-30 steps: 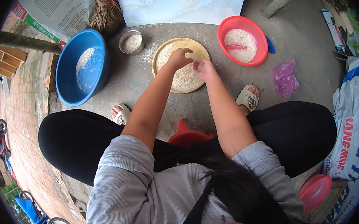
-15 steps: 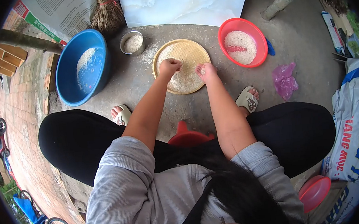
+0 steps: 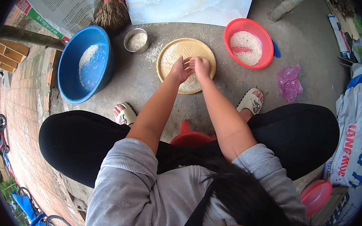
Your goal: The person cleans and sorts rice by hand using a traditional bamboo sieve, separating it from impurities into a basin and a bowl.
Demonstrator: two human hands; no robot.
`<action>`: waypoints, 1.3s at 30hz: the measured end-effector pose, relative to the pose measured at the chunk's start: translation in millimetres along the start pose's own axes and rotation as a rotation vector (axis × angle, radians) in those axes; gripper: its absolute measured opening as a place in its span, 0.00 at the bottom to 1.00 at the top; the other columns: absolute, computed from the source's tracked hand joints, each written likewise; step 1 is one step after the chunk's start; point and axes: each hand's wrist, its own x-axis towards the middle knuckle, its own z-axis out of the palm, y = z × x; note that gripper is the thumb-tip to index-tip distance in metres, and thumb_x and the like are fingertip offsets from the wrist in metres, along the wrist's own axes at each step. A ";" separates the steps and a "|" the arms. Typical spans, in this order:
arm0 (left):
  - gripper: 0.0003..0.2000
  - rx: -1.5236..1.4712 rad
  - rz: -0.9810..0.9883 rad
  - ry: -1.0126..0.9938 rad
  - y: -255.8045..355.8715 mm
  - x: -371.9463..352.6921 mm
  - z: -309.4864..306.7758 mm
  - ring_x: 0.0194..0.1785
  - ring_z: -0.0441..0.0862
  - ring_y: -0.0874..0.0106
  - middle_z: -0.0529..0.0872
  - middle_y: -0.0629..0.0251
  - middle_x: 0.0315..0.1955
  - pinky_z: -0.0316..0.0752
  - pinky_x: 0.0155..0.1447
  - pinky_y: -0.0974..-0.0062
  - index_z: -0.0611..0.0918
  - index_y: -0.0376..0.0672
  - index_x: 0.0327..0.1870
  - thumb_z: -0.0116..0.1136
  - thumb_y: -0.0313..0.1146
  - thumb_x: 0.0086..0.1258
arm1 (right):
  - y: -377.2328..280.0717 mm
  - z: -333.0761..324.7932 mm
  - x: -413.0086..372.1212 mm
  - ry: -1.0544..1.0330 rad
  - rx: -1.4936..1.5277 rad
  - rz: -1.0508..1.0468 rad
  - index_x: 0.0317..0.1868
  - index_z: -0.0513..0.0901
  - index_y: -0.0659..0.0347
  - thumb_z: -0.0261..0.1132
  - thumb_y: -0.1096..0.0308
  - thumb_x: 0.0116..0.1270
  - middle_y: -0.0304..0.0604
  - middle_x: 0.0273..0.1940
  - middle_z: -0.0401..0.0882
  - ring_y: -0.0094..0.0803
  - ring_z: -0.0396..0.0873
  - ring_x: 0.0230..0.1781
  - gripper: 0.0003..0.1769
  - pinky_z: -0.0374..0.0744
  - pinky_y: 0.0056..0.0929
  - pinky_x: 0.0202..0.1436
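A round woven bamboo tray (image 3: 205, 51) lies on the ground in front of me, with rice grains (image 3: 169, 56) spread over its left and front parts. My left hand (image 3: 181, 70) is over the middle of the tray, fingers apart and palm turned inward. Right beside it, my right hand (image 3: 201, 67) has its fingers loosely bent toward the left one, their fingertips meeting or overlapping in this view. No grains show in either hand, and the palms are mostly hidden.
A blue basin (image 3: 105, 63) with rice stands left, beside a small metal bowl (image 3: 142, 48) of rice. At the right is a red basin (image 3: 265, 49) with rice, near a crumpled pink plastic bag (image 3: 290, 84). A straw broom (image 3: 110, 12) and marbled panel (image 3: 189, 2) are behind.
My hands have come together over the tray. The left has moved right and its pinched fingers have opened; the right, earlier palm up with grains in it, has turned inward.
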 end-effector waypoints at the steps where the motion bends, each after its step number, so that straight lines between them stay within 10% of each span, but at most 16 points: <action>1: 0.24 -0.002 -0.001 0.001 -3.3 4.8 -1.7 0.47 0.74 0.61 0.75 0.55 0.49 0.73 0.51 0.62 0.73 0.38 0.53 0.34 0.50 0.74 | 0.7 8.4 -6.9 0.003 -0.336 -0.201 0.31 0.78 0.67 0.53 0.66 0.61 0.51 0.32 0.79 0.42 0.79 0.30 0.12 0.79 0.36 0.37; 5: 0.19 -0.090 0.027 -0.049 1.8 -12.0 3.2 0.44 0.75 0.62 0.78 0.55 0.43 0.73 0.51 0.62 0.74 0.39 0.42 0.33 0.46 0.75 | -6.3 22.9 -32.4 -0.095 -0.878 -0.815 0.32 0.79 0.61 0.55 0.62 0.62 0.50 0.35 0.79 0.49 0.77 0.35 0.11 0.77 0.40 0.40; 7: 0.17 -0.231 0.019 -0.265 -5.9 23.5 -35.0 0.44 0.76 0.63 0.79 0.54 0.41 0.73 0.51 0.65 0.74 0.39 0.39 0.34 0.42 0.74 | -14.5 28.1 -42.0 -0.117 -0.916 -0.825 0.31 0.79 0.60 0.55 0.62 0.63 0.49 0.35 0.78 0.48 0.76 0.37 0.11 0.76 0.41 0.41; 11: 0.15 -0.120 0.151 -0.081 -6.8 36.6 -57.6 0.42 0.77 0.63 0.80 0.55 0.40 0.75 0.48 0.67 0.75 0.39 0.39 0.38 0.40 0.73 | -19.3 33.9 -32.3 -0.067 -0.964 -0.868 0.33 0.77 0.59 0.55 0.63 0.63 0.46 0.38 0.75 0.47 0.74 0.41 0.09 0.75 0.42 0.44; 14: 0.11 -0.060 0.045 0.262 27.7 13.6 -52.2 0.11 0.60 0.76 0.65 0.72 0.12 0.55 0.13 0.77 0.69 0.47 0.23 0.49 0.36 0.67 | -12.2 24.0 -16.7 0.092 -1.045 -0.751 0.35 0.77 0.59 0.55 0.65 0.63 0.46 0.41 0.74 0.47 0.73 0.43 0.08 0.74 0.43 0.45; 15: 0.14 -0.069 0.138 0.335 41.4 5.7 -39.2 0.09 0.50 0.81 0.55 0.76 0.09 0.42 0.13 0.80 0.63 0.49 0.19 0.49 0.37 0.66 | -4.9 18.0 -10.0 0.130 -1.060 -0.655 0.37 0.77 0.58 0.55 0.66 0.62 0.47 0.43 0.73 0.47 0.73 0.44 0.08 0.74 0.43 0.46; 20: 0.19 0.096 0.562 0.390 141.6 -10.0 -37.4 0.08 0.57 0.76 0.64 0.70 0.07 0.50 0.13 0.75 0.68 0.44 0.15 0.49 0.41 0.69 | 12.0 2.8 -4.6 0.182 -1.180 -0.477 0.38 0.78 0.58 0.56 0.69 0.59 0.47 0.43 0.74 0.47 0.72 0.45 0.08 0.73 0.43 0.48; 22: 0.18 0.143 0.660 0.350 173.6 -9.6 -44.2 0.17 0.74 0.71 0.76 0.62 0.17 0.67 0.20 0.75 0.76 0.39 0.25 0.46 0.43 0.71 | 14.1 -0.1 -3.1 0.140 -1.216 -0.497 0.38 0.79 0.58 0.57 0.69 0.58 0.48 0.43 0.74 0.47 0.72 0.46 0.08 0.72 0.42 0.49; 23: 0.19 0.274 0.717 0.338 185.7 -7.7 -50.8 0.36 0.80 0.66 0.82 0.57 0.33 0.76 0.39 0.69 0.80 0.37 0.38 0.45 0.46 0.72 | 14.8 -0.8 -1.2 0.138 -1.219 -0.497 0.38 0.79 0.58 0.57 0.69 0.58 0.48 0.43 0.74 0.47 0.72 0.46 0.08 0.72 0.42 0.49; 24: 0.19 0.660 1.008 0.654 187.8 -7.2 -51.5 0.49 0.77 0.59 0.81 0.55 0.43 0.72 0.53 0.61 0.79 0.39 0.46 0.44 0.46 0.71 | 14.9 -1.3 0.4 0.155 -1.211 -0.497 0.37 0.79 0.58 0.57 0.69 0.57 0.48 0.42 0.74 0.46 0.71 0.47 0.08 0.72 0.42 0.50; 26: 0.19 1.032 0.907 1.314 179.9 -14.0 -60.2 0.53 0.74 0.53 0.80 0.51 0.46 0.67 0.58 0.59 0.79 0.39 0.48 0.45 0.44 0.70 | 15.2 -4.1 1.1 0.176 -1.201 -0.494 0.37 0.80 0.59 0.58 0.69 0.57 0.47 0.42 0.75 0.46 0.71 0.47 0.08 0.72 0.41 0.51; 27: 0.16 0.957 1.044 1.336 174.5 -12.0 -73.0 0.50 0.74 0.49 0.80 0.49 0.44 0.69 0.55 0.58 0.80 0.40 0.45 0.47 0.42 0.68 | 13.7 -5.9 1.3 0.211 -1.207 -0.498 0.38 0.80 0.59 0.58 0.70 0.57 0.48 0.42 0.75 0.46 0.71 0.47 0.09 0.71 0.41 0.52; 30: 0.13 1.122 0.932 1.325 142.1 -16.7 -81.1 0.46 0.75 0.51 0.80 0.51 0.39 0.70 0.51 0.58 0.81 0.41 0.40 0.48 0.39 0.66 | 17.2 -15.0 9.1 0.273 -1.231 -0.522 0.38 0.80 0.60 0.59 0.71 0.55 0.48 0.41 0.75 0.46 0.72 0.47 0.10 0.70 0.40 0.53; 33: 0.07 1.300 1.229 0.986 100.7 -22.0 -76.0 0.42 0.76 0.55 0.80 0.56 0.34 0.71 0.47 0.62 0.81 0.41 0.32 0.51 0.32 0.63 | 20.9 -19.1 7.2 0.295 -1.253 -0.573 0.39 0.81 0.60 0.59 0.73 0.54 0.48 0.40 0.75 0.45 0.72 0.46 0.11 0.70 0.39 0.54; 39: 0.07 1.436 0.918 0.548 45.8 -11.8 -68.3 0.43 0.79 0.58 0.82 0.58 0.38 0.75 0.48 0.64 0.83 0.43 0.37 0.54 0.27 0.59 | 28.3 -27.7 6.9 0.237 -1.202 -0.596 0.37 0.82 0.61 0.60 0.75 0.52 0.48 0.39 0.76 0.45 0.73 0.45 0.10 0.70 0.41 0.53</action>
